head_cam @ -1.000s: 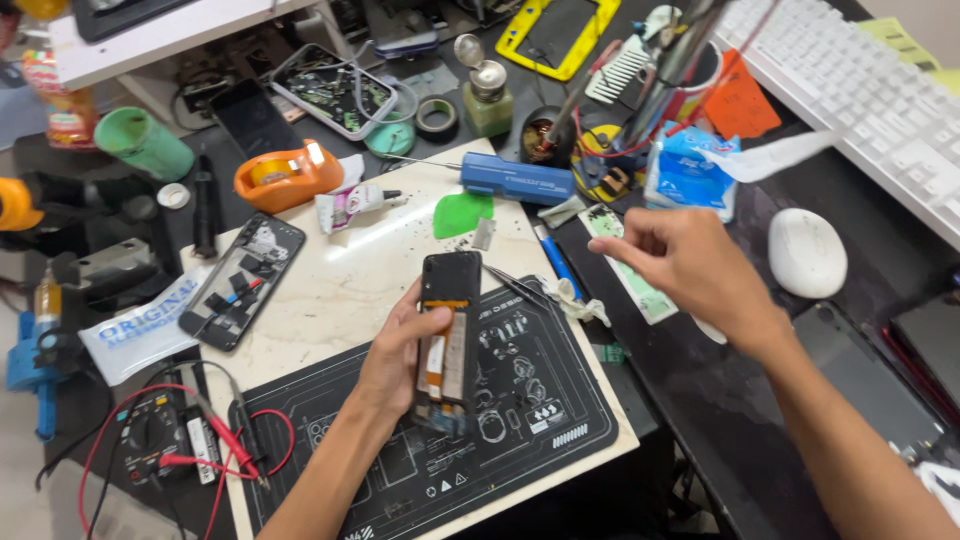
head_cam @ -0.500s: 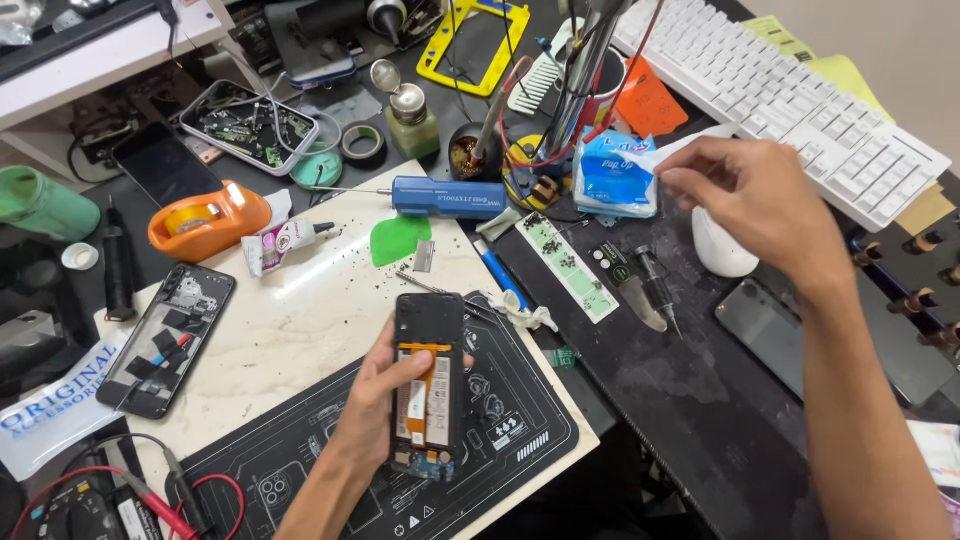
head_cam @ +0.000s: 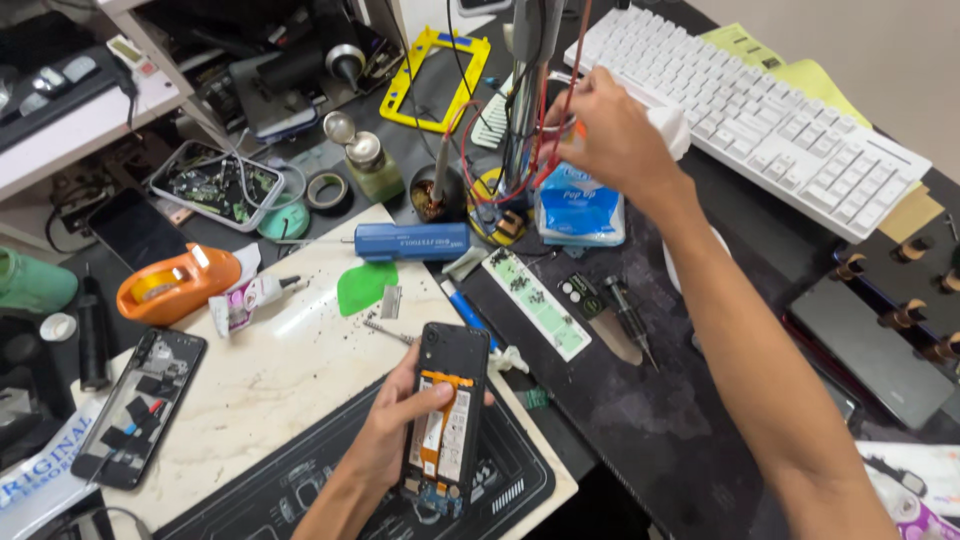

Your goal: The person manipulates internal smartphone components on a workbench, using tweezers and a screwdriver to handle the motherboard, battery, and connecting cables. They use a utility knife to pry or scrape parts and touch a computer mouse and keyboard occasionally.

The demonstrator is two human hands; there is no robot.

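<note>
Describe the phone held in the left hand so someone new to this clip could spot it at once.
Start at the pale marble slab in the middle of the bench, then drop to the black work mat at its near edge. Above it the left hand grips an opened phone, back cover off, orange flex and battery showing. The other opened phone lies flat, unheld, at the slab's left edge.

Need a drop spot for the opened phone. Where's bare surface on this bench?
Free: white slab between the glue tube and the left hand; dark mat below the screw strip, left of the right forearm. Crowded: back of the bench around the right hand, wires, tissue pack.
</note>
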